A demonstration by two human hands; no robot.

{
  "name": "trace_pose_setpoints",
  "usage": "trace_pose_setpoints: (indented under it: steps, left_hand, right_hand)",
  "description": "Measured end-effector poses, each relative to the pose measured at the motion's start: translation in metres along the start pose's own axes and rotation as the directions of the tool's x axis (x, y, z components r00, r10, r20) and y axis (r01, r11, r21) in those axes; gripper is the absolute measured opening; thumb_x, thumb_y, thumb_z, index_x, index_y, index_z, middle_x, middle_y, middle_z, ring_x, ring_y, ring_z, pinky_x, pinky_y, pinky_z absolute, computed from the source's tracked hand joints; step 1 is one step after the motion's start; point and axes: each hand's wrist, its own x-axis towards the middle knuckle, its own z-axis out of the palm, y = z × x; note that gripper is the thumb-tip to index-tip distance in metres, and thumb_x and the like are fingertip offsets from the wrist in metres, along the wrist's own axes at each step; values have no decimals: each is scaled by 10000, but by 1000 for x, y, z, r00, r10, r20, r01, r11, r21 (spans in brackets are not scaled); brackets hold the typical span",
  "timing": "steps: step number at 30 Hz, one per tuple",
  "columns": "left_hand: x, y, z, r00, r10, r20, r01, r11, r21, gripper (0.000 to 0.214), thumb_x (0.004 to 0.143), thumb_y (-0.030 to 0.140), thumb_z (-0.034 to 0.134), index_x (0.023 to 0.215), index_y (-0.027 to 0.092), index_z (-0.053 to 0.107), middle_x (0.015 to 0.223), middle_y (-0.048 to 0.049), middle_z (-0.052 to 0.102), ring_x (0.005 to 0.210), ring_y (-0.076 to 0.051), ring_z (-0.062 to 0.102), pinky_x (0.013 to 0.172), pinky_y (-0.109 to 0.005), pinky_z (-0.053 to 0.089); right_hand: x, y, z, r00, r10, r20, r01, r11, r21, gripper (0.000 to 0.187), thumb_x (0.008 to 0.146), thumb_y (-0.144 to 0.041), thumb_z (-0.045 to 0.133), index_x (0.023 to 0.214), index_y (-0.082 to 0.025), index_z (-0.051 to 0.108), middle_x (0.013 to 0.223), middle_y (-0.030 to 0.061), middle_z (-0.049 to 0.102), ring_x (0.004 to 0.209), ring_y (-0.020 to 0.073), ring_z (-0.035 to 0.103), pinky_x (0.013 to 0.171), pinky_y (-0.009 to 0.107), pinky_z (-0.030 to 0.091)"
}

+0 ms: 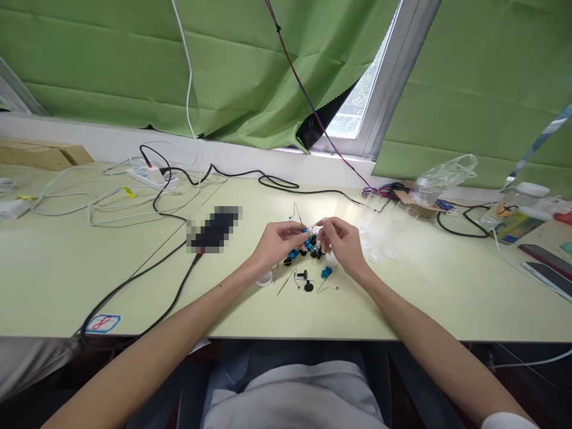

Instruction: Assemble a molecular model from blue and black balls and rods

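Observation:
Above a small pile of parts, my left hand (282, 241) and my right hand (343, 241) are close together with their fingers pinched. A thin whitish rod (314, 229) spans the gap between the fingertips, and both hands grip it. Its far details are too small to make out. Under the hands lie blue pieces (293, 254) and black pieces, partly hidden by the fingers. Nearer me are a black disc-headed part (308, 286), a blue piece (327, 272) and several thin bent wires (286, 282). A white round cap (264, 279) sits beside my left wrist.
Left of my hands lies a dark blurred-out device (214, 229) with a black cable. Clear plastic cups (375, 253) stand to the right. Farther back are a power strip (149, 174), a cardboard box (422, 199) with a plastic bag, and loose cables. Phones (547, 277) lie far right.

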Motion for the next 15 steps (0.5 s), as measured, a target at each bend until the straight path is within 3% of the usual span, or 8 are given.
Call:
trace_pose_setpoints:
  steps: [7,15]
  left_hand:
    - [1,-1,0,1000,-23,5,24,999,-25,303,723,404,784,897,159,739,883,-74,723,717,-179,683,701,-324,586]
    - [0,-2,-1,999,31,37,-37,987,155,303,764,425,733,908,159,723,806,-59,706,645,-160,644,643,-289,534]
  right_hand:
    - [-2,-1,2,999,-40,37,40,999,1,287,886,-477,626,883,-195,678,688,1,627,492,106,537,449,249,425]
    - [1,0,-1,999,30,43,-30,1000,9,345,865,-506,637,782,-179,710,607,2,624,428,104,516,414,251,406]
